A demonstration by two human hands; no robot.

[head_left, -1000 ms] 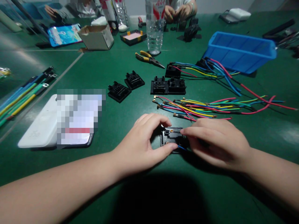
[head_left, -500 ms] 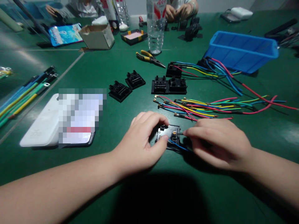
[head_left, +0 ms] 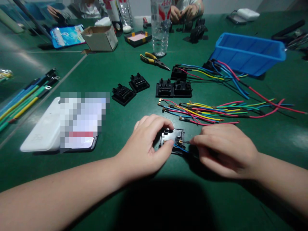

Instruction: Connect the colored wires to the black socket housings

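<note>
My left hand [head_left: 146, 141] is closed on a small black plastic housing [head_left: 177, 133], thumb on the near side and forefinger on the far side, holding it down on the table. My right hand [head_left: 227, 149] pinches a thin dark wire [head_left: 186, 142] just right of the housing. That wire ends in a brass-coloured terminal [head_left: 180, 141], which sits at a slot on the housing's right side. A blue wire [head_left: 181, 148] runs from under my left thumb towards my right hand. My fingers hide part of the housing.
Beyond my hands lie loose coloured wires [head_left: 204, 110] and several black housings [head_left: 124, 94]. Pliers [head_left: 155, 61], a water bottle [head_left: 160, 35] and a blue bin [head_left: 250, 53] stand farther back. Phones [head_left: 43, 128] lie left. Another person's hands [head_left: 186, 12] work across the table.
My right hand has shifted slightly towards me with the wire, and the brass terminal now sits a little lower at the housing's slot. The left hand keeps its hold.
</note>
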